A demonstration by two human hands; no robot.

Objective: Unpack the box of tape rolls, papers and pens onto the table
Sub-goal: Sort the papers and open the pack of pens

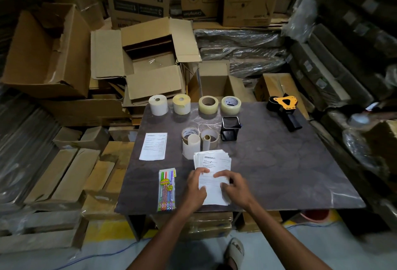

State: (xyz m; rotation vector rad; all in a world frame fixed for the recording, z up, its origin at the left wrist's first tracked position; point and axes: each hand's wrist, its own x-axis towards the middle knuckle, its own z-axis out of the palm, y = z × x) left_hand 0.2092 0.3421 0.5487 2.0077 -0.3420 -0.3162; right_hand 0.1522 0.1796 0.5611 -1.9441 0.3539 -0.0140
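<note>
A stack of printed papers (212,162) lies near the front middle of the dark table (279,162). My left hand (196,188) grips the stack's left edge, thumb on top. My right hand (233,186) holds its right edge with curled fingers. A pack of coloured pens (167,190) lies just left of my left hand. A single sheet (153,146) lies further back on the left. Several tape and label rolls (194,104) stand in a row at the table's far edge, and two more tape rolls (200,138) sit behind the stack.
A black mesh pen holder (230,129) stands right of the two near rolls. A tape dispenser (285,109) lies at the far right of the table. An open cardboard box (150,59) sits behind the table, with stacked cartons all round.
</note>
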